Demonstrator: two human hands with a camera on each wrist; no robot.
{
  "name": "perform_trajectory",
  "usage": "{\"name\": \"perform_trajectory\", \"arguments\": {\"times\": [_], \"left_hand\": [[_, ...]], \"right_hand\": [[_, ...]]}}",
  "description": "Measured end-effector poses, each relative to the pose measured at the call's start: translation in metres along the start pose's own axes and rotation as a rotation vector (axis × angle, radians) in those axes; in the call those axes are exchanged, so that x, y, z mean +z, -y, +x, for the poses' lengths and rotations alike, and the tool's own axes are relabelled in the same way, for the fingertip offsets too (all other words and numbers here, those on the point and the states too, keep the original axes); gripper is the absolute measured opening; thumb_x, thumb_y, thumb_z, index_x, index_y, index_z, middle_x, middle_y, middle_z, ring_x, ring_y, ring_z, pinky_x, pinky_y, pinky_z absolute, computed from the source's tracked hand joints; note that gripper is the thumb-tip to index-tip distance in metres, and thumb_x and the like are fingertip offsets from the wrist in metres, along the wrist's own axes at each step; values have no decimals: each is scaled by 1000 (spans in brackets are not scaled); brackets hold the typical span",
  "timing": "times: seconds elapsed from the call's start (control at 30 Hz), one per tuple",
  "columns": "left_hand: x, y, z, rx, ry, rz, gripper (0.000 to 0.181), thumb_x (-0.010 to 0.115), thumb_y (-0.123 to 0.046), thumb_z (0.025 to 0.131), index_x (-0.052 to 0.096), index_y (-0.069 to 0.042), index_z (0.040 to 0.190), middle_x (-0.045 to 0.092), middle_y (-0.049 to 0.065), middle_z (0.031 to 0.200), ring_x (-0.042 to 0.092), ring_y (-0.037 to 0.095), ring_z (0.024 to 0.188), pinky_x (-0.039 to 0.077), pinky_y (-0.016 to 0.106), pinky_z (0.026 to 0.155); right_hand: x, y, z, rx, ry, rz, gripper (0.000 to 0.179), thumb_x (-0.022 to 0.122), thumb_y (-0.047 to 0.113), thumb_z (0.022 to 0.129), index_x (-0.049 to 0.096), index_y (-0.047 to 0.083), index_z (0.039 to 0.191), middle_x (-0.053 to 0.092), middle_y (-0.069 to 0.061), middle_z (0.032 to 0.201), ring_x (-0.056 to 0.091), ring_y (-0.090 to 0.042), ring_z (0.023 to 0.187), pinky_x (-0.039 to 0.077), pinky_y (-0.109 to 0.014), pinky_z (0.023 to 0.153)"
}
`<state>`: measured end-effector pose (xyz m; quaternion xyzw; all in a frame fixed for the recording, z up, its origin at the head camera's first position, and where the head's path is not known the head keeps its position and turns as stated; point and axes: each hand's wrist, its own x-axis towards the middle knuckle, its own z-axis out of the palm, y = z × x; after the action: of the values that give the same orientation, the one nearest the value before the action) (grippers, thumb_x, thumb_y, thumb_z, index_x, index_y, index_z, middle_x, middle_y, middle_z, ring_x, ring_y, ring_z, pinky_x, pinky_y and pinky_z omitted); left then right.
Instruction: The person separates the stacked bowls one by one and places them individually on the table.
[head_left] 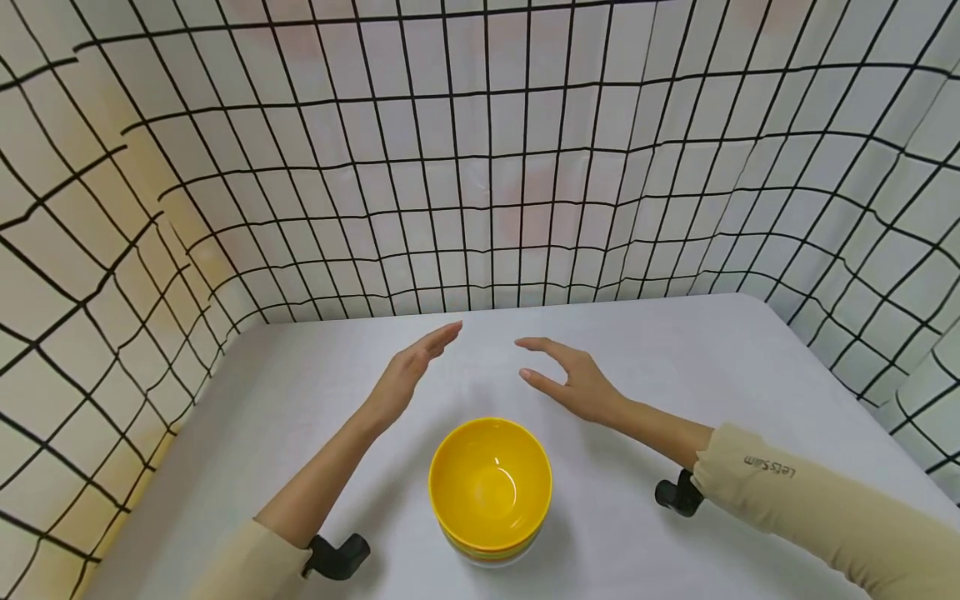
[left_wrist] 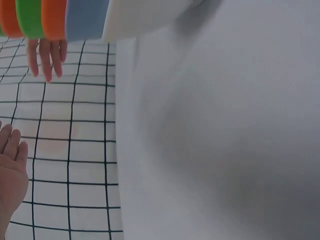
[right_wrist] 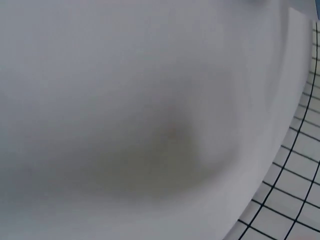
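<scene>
A stack of nested bowls stands on the white table in the head view, its top bowl (head_left: 491, 483) yellow inside. From the side, the left wrist view shows orange, green, blue-grey and white bands of the stacked bowls (left_wrist: 87, 20). My left hand (head_left: 408, 371) is held in the air beyond the stack on the left, its fingers straight and close together. To the right, my right hand (head_left: 577, 383) hovers with thumb and fingers spread and loosely bent. Neither hand touches the bowls. The left wrist view also catches the left palm (left_wrist: 12, 175) and the right fingers (left_wrist: 47, 55).
White cloth covers the table (head_left: 637, 333). A black wire grid (head_left: 487, 183) rises behind it and along both sides, with pale sheeting behind. Black wrist cameras (head_left: 337, 557) sit below each cuff. Only tabletop (right_wrist: 125, 100), shadow and grid fill the right wrist view.
</scene>
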<state>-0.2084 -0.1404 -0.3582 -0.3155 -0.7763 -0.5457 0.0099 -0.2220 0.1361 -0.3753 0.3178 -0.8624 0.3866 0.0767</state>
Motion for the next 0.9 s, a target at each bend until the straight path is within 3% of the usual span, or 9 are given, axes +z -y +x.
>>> {"name": "perform_trajectory", "arguments": {"times": [0.13,0.3,0.4,0.6,0.77,0.9], "left_hand": [[6,-2,-13,27,-3,-28,57,18,-47,100,36,-13,142,38,5,144,34,21,133,21,52,111],[9,-7,-25,47,-10,-38,56,23,-48,99,40,-12,139,46,5,139,40,21,129,24,55,108],[11,-11,-33,63,-5,-54,61,31,-53,96,41,-11,138,48,7,137,42,23,127,25,60,105],[18,-21,-51,95,66,-85,81,51,-66,80,41,-10,138,47,4,138,41,23,127,25,60,105],[28,-32,-66,88,108,-72,85,59,-66,73,43,-13,138,47,0,138,41,21,129,25,64,103],[33,-36,-75,82,121,-35,88,63,-65,71,40,-16,140,45,-1,140,41,19,128,29,60,103]], "right_hand": [[6,7,-10,-14,-15,35,40,58,27,90,54,13,127,56,-1,128,50,-20,121,40,-47,101],[11,13,-22,25,-15,96,35,57,23,91,55,14,126,58,0,125,53,-18,117,43,-43,99],[13,17,-29,22,-11,143,32,54,20,93,55,13,125,59,-1,124,53,-17,117,42,-42,100],[15,32,-41,-14,-5,222,31,45,14,97,55,16,126,58,4,126,51,-16,120,41,-46,100],[18,45,-50,-41,18,293,34,42,10,97,53,16,128,56,1,128,49,-17,122,41,-46,100],[20,53,-56,-67,29,349,35,40,6,96,53,14,128,57,-4,127,50,-18,120,43,-44,98]]}}
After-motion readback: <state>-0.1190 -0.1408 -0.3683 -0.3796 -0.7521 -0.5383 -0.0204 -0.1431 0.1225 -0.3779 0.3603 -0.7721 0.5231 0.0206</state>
